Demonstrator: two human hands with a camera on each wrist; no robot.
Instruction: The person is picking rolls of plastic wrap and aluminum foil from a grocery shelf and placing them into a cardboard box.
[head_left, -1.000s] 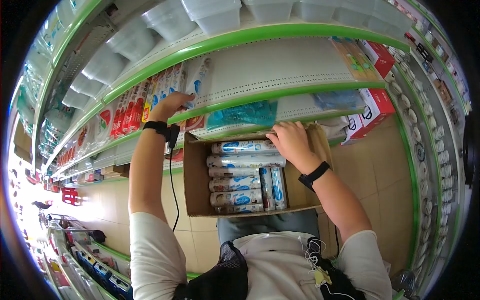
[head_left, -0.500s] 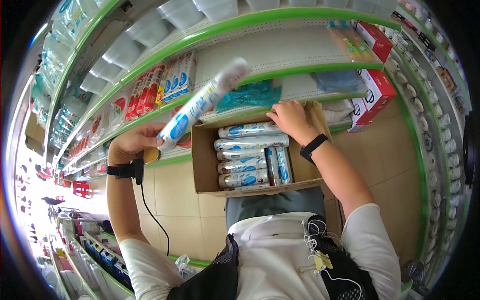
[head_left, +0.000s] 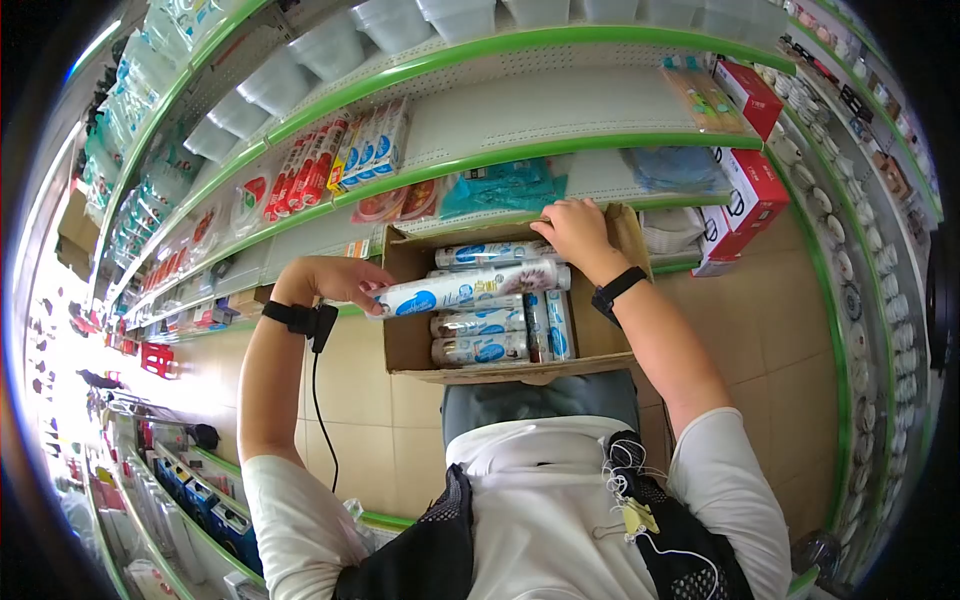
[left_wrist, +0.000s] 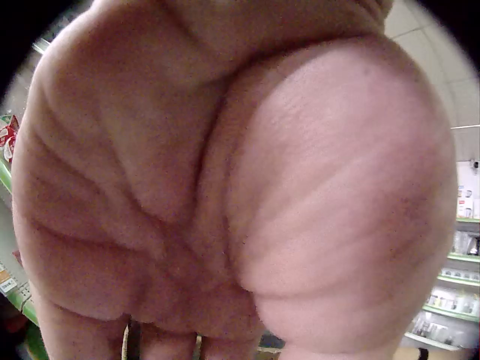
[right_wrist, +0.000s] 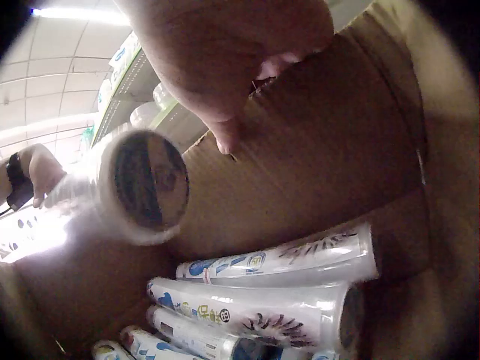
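Note:
My left hand pinches the left end of a white roll in clear wrapping with a blue label. That roll lies slantwise over an open cardboard box, and its round end faces the right wrist view. Several similar wrapped rolls lie in the box, most sideways and two set crosswise to them. My right hand grips the box's far rim, thumb on the inner side. The left wrist view holds mostly the left palm, with the fingertips hidden.
Beyond the box stands a green-edged shelf with red rolls, blue-and-white packs and teal bags. Red boxes stand at the right end. Clear tubs line the upper shelf. Tiled floor shows below.
My left hand has drawn the roll off the shelf, swung it toward me and brought it over the box. The right hand stays on the box rim.

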